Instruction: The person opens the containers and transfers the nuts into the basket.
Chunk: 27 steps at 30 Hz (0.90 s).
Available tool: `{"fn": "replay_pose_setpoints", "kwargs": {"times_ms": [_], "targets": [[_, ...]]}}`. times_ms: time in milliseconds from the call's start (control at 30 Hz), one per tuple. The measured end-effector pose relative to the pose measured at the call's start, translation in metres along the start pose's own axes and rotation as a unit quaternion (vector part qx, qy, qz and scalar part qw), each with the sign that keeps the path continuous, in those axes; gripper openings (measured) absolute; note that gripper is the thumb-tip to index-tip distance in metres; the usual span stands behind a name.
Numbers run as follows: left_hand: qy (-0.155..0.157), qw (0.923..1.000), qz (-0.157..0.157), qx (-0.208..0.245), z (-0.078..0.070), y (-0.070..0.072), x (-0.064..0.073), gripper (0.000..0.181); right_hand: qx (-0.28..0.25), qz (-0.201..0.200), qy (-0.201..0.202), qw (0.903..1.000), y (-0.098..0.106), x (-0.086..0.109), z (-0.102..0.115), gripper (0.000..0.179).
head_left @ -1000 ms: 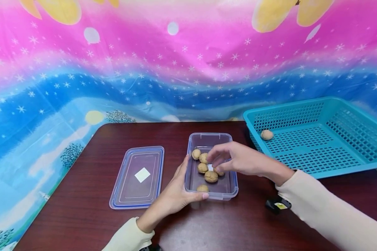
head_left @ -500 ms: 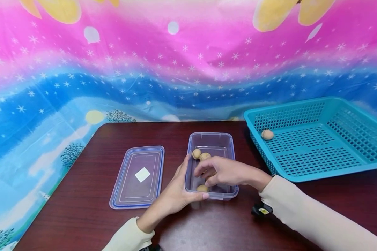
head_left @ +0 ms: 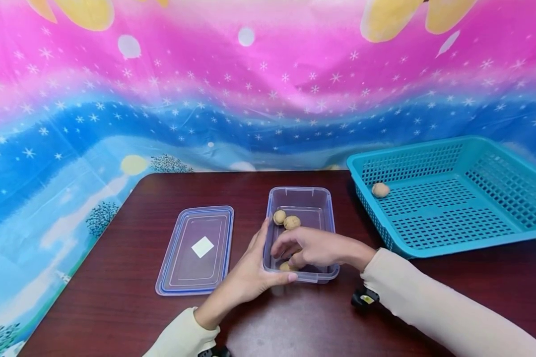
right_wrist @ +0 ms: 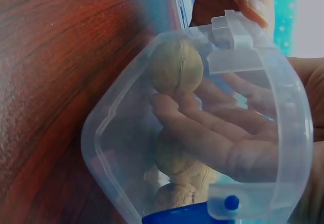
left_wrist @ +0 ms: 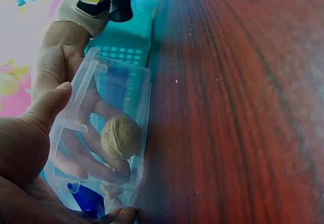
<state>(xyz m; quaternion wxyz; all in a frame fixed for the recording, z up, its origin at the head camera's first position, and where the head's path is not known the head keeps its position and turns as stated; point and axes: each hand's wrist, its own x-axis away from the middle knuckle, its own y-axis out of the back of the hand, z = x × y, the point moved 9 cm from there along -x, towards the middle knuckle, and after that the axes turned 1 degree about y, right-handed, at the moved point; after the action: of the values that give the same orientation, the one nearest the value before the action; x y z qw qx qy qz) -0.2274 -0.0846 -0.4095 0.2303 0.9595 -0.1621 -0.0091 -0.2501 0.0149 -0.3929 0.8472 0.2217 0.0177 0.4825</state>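
Observation:
My left hand (head_left: pixel 245 277) holds the clear plastic food container (head_left: pixel 330 213) at its near left corner. The thumb (left_wrist: pixel 48 107) lies at the near rim and the fingers stretch along the left wall. My right hand (head_left: pixel 314 246) reaches down inside the container, fingers spread and bent around a walnut (left_wrist: pixel 121 138) by the near wall. In the right wrist view fingertips (right_wrist: pixel 164 105) meet or nearly meet that walnut (right_wrist: pixel 177 67); no firm pinch shows. Two walnuts (head_left: pixel 292 222) sit farther back on the left; the hand hides others in the head view.
The container's lid (head_left: pixel 196 267), with a pale square label, lies flat on the dark wooden table (head_left: pixel 129 297) to the left. At the right stands a turquoise basket (head_left: pixel 437 248) with one walnut (head_left: pixel 380 190) in it. A patterned cloth (head_left: pixel 250 99) hangs behind.
My right hand has moved from the middle of the container leftward and nearer, down to the walnut by the near wall. The left hand has kept its hold.

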Motion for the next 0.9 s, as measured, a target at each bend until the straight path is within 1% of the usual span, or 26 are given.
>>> {"fn": "replay_pose_setpoints", "kwargs": {"times_ms": [167,333,633,900], "targets": [[0.005,1.0,0.0,-0.001,0.0003,0.0005,0.0004,0.132,0.018,0.022,-0.006,0.9996,-0.0049,-0.0022,-0.0003,0.036],[0.006,1.0,0.001,0.003,-0.0002,0.0002,0.0007,0.132,0.023,0.033,-0.005,0.9992,-0.0079,-0.0038,-0.0004,0.035],[0.006,1.0,0.0,0.0,-0.0002,0.0003,0.0005,0.131,0.016,0.036,-0.005,0.9992,-0.0071,-0.0038,0.0,0.038],[0.01,1.0,0.0,-0.001,0.001,0.0007,0.0007,0.131,-0.013,0.025,-0.004,0.9996,-0.0011,-0.0001,0.004,0.037]]}}
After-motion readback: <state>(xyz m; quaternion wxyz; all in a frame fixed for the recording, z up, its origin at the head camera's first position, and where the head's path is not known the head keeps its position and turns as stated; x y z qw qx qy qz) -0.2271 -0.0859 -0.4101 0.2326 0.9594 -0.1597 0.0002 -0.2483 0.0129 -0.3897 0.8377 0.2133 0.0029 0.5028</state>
